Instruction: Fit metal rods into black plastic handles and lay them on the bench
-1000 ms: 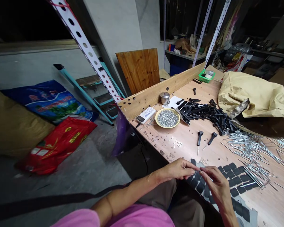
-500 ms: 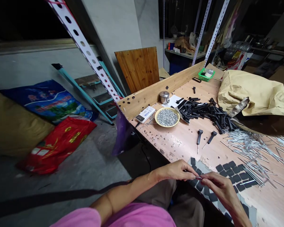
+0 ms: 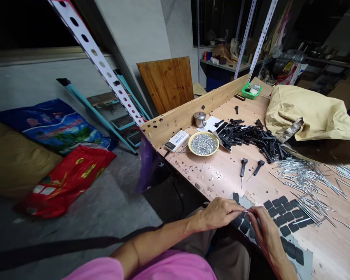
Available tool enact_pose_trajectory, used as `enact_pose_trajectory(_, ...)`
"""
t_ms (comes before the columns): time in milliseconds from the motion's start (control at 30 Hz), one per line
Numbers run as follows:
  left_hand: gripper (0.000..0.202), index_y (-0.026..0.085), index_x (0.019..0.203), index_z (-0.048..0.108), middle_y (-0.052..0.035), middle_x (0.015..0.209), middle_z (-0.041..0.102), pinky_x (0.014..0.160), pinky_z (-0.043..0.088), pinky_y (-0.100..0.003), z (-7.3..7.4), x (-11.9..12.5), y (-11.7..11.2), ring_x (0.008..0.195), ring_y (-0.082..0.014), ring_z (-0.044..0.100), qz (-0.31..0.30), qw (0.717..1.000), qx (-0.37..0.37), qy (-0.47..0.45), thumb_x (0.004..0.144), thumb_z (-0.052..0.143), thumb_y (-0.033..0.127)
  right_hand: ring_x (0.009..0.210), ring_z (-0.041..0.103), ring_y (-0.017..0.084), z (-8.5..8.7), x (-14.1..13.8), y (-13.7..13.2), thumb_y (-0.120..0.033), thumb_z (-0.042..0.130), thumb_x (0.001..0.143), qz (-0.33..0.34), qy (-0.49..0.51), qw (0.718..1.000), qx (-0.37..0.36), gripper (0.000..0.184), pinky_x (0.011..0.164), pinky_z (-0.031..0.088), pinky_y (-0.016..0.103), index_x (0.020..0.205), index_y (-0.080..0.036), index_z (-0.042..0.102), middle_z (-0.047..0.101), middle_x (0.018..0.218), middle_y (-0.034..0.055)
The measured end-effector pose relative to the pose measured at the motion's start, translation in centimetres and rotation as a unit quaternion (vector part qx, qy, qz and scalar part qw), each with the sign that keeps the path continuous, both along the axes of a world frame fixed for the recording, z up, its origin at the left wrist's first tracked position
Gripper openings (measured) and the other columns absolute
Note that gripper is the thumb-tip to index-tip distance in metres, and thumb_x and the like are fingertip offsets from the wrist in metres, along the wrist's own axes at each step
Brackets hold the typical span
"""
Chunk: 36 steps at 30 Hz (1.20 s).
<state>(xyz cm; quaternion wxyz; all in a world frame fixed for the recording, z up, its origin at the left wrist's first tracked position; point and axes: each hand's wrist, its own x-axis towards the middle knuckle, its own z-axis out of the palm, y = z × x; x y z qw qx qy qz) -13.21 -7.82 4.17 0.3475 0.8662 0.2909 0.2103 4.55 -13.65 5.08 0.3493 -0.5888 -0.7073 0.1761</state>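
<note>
My left hand (image 3: 221, 213) and my right hand (image 3: 265, 227) meet over the near edge of the table, each pinching one end of a thin metal rod (image 3: 246, 211). Fingertips cover most of the rod. Under and beside them lie black rounded pads (image 3: 280, 210) in rows, some on a grey sheet (image 3: 308, 254). Farther in on the table are two black handles with thin rods sticking out, one upright in view (image 3: 243, 168) and one slanted (image 3: 259, 167). Loose metal rods (image 3: 315, 206) are heaped to the right of the pads.
A yellow bowl (image 3: 190, 147) holds small metal nuts, with more nuts (image 3: 217, 174) scattered nearby. Behind are a white box-like device (image 3: 179, 139), a lidded metal cup (image 3: 200, 119), a pile of black plastic handles (image 3: 247, 136) and a large tan sack (image 3: 312, 111). A wooden board (image 3: 169, 132) borders the table.
Both hands have risen slightly and still pinch the rod. My right hand has turned a little more upright. The whole view has shifted slightly.
</note>
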Motion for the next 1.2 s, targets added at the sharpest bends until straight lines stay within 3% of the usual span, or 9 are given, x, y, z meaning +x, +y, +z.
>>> enact_pose_trajectory(267,0.035,0.017,0.114,0.059,-0.0028,0.065,0.06,0.056,0.04,-0.022,-0.6,0.1,0.2,0.062,-0.0126,0.055,-0.038,0.959,0.277,0.037,0.092,0.033,0.013,0.047,0.051,0.013,-0.1,0.5,-0.4,-0.05,0.037,0.089,-0.015,0.033,0.995,-0.09,0.036,0.046,0.042,0.023,0.068,-0.024,0.05,0.054,0.054,-0.0024)
enact_pose_trajectory(467,0.031,0.019,0.109,0.06,0.0001,0.065,0.06,0.053,0.041,-0.021,-1.3,0.5,0.2,0.059,-0.0105,0.055,-0.039,0.944,0.326,0.013,0.091,0.036,0.015,0.052,0.052,0.012,-0.9,0.1,-0.8,-0.042,0.033,0.093,-0.003,-0.034,0.999,0.042,0.033,0.051,0.043,0.023,0.072,-0.024,0.051,0.052,0.062,-0.0011)
enact_pose_trajectory(633,0.031,0.018,0.104,0.063,0.0005,0.06,0.058,0.051,0.04,-0.02,-1.7,0.9,-0.2,0.056,-0.0103,0.055,-0.045,0.944,0.326,-0.009,0.091,0.036,0.016,0.042,0.043,0.011,-1.6,-0.1,-1.2,-0.045,0.024,0.094,-0.034,-0.061,0.997,0.045,0.045,0.044,0.036,0.022,0.058,-0.024,0.041,0.044,0.049,-0.0033)
enact_pose_trajectory(733,0.031,0.018,0.102,0.066,-0.0019,0.065,0.063,0.056,0.044,-0.02,-1.6,1.4,-0.5,0.06,-0.0111,0.058,-0.04,0.973,0.225,-0.046,0.09,0.038,0.018,0.038,0.039,0.011,-1.8,0.4,-1.3,-0.055,0.02,0.091,-0.093,-0.062,0.993,-0.031,0.054,0.041,0.032,0.023,0.051,-0.024,0.037,0.042,0.042,-0.0033)
enact_pose_trajectory(833,0.027,0.018,0.098,0.069,-0.0046,0.078,0.068,0.063,0.047,-0.021,-1.2,2.2,-0.9,0.068,-0.0118,0.061,0.042,0.99,-0.018,-0.136,0.088,0.044,0.022,0.046,0.048,0.013,-1.5,1.2,-1.5,-0.06,0.021,0.087,-0.17,-0.015,0.98,-0.099,0.056,0.045,0.036,0.024,0.057,-0.024,0.049,0.055,0.052,-0.0003)
enact_pose_trajectory(900,0.026,0.016,0.097,0.069,-0.0056,0.081,0.068,0.059,0.047,-0.021,-0.9,2.8,-1.1,0.068,-0.0124,0.06,0.104,0.948,-0.229,-0.195,0.085,0.05,0.028,0.052,0.052,0.015,-1.3,1.3,-1.6,-0.064,0.027,0.084,-0.206,0.054,0.97,-0.117,0.054,0.048,0.039,0.025,0.063,-0.023,0.055,0.06,0.059,0.0016)
enact_pose_trajectory(1000,0.033,0.012,0.087,0.069,-0.0072,0.088,0.065,0.054,0.046,-0.02,-0.4,4.0,-1.2,0.073,-0.0145,0.059,0.147,0.831,-0.457,-0.282,0.072,0.065,0.041,0.058,0.055,0.017,-1.5,0.4,-1.7,-0.067,0.045,0.075,-0.205,0.171,0.954,-0.133,0.05,0.054,0.045,0.027,0.068,-0.02,0.061,0.062,0.062,0.0034)
enact_pose_trajectory(1100,0.038,0.011,0.072,0.068,-0.007,0.094,0.061,0.07,0.047,-0.022,-0.2,5.4,-1.3,0.083,-0.0156,0.058,0.173,0.752,-0.528,-0.353,0.053,0.079,0.043,0.07,0.059,0.019,-2.2,-1.1,-1.5,-0.063,0.059,0.068,-0.193,0.282,0.931,-0.126,0.046,0.066,0.048,0.03,0.077,-0.018,0.066,0.067,0.072,0.0047)
enact_pose_trajectory(1200,0.041,0.011,0.069,0.068,-0.0074,0.097,0.059,0.079,0.045,-0.025,-0.3,6.8,-1.5,0.086,-0.0162,0.057,0.187,0.728,-0.539,-0.38,0.048,0.082,0.043,0.07,0.058,0.017,-3.2,-1.8,-1.2,-0.059,0.066,0.062,-0.231,0.367,0.896,-0.101,0.042,0.067,0.048,0.029,0.072,-0.018,0.066,0.066,0.071,0.0029)
